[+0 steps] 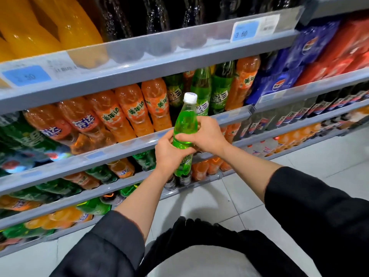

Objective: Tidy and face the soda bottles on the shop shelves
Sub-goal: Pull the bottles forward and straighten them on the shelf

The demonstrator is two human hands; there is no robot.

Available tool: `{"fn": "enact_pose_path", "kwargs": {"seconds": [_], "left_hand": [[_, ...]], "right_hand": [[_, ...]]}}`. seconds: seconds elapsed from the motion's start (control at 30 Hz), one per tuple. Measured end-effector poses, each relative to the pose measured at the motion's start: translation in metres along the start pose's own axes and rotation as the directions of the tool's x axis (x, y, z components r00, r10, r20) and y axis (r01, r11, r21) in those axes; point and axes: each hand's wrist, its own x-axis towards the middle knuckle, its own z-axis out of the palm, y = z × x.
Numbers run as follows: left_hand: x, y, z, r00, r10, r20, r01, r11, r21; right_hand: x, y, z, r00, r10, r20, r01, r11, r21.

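A green soda bottle (184,124) with a white cap is held upright in front of the shelves, off any shelf. My left hand (169,153) grips its lower body around the label. My right hand (203,134) wraps its middle from the right. Behind it, a shelf (127,144) carries a row of orange soda bottles (131,112) and, further right, green soda bottles (219,86). A dark gap shows in that row just behind the held bottle.
Large orange and dark bottles (75,31) stand on the top shelf above price tags (244,31). Blue and red can packs (311,56) fill the right. Lower shelves hold mixed green and orange bottles (99,174). White floor tiles (299,162) lie below.
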Motion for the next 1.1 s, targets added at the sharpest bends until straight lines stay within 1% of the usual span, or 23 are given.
{"fn": "enact_pose_path", "kwargs": {"seconds": [0.1,0.17,0.23,0.3,0.37,0.5,0.6,0.67,0.8,1.0,1.1], "left_hand": [[0.007,0.014,0.005,0.994,0.096,0.060,-0.093,0.994,-0.048],[0.013,0.023,0.000,0.989,0.131,0.061,-0.130,0.991,-0.024],[0.017,0.028,-0.009,0.991,0.132,0.030,-0.134,0.987,0.085],[0.020,0.022,-0.017,0.991,0.130,-0.018,-0.123,0.969,0.214],[0.022,0.013,-0.023,0.996,0.084,-0.027,-0.071,0.944,0.322],[0.026,-0.005,-0.033,1.000,0.010,-0.001,-0.009,0.880,0.476],[0.027,-0.011,-0.037,0.998,-0.053,0.029,0.032,0.868,0.496],[0.028,-0.014,-0.039,0.996,-0.072,0.052,0.036,0.864,0.502],[0.032,-0.019,-0.041,0.995,-0.071,0.067,0.027,0.860,0.509],[0.033,-0.025,-0.044,0.993,-0.022,0.118,-0.049,0.826,0.562],[0.035,-0.027,-0.044,0.992,-0.008,0.125,-0.065,0.819,0.570]], "right_hand": [[-0.005,-0.010,-0.021,0.992,-0.068,-0.110,0.075,0.995,0.067],[-0.005,-0.016,-0.032,0.974,-0.105,-0.202,0.126,0.987,0.095],[-0.002,-0.024,-0.040,0.949,-0.136,-0.286,0.173,0.979,0.108],[0.002,-0.031,-0.044,0.927,-0.136,-0.351,0.204,0.965,0.165],[0.007,-0.034,-0.042,0.911,-0.137,-0.388,0.237,0.946,0.223],[0.019,-0.032,-0.031,0.909,-0.152,-0.388,0.248,0.945,0.212],[0.029,-0.028,-0.022,0.915,-0.179,-0.361,0.228,0.969,0.096],[0.036,-0.028,-0.017,0.931,-0.173,-0.322,0.189,0.982,0.019],[0.045,-0.031,-0.008,0.955,-0.149,-0.256,0.121,0.985,-0.122],[0.055,-0.034,-0.003,0.959,-0.082,-0.273,0.033,0.983,-0.179],[0.062,-0.043,-0.001,0.962,-0.044,-0.270,-0.012,0.979,-0.204]]}}
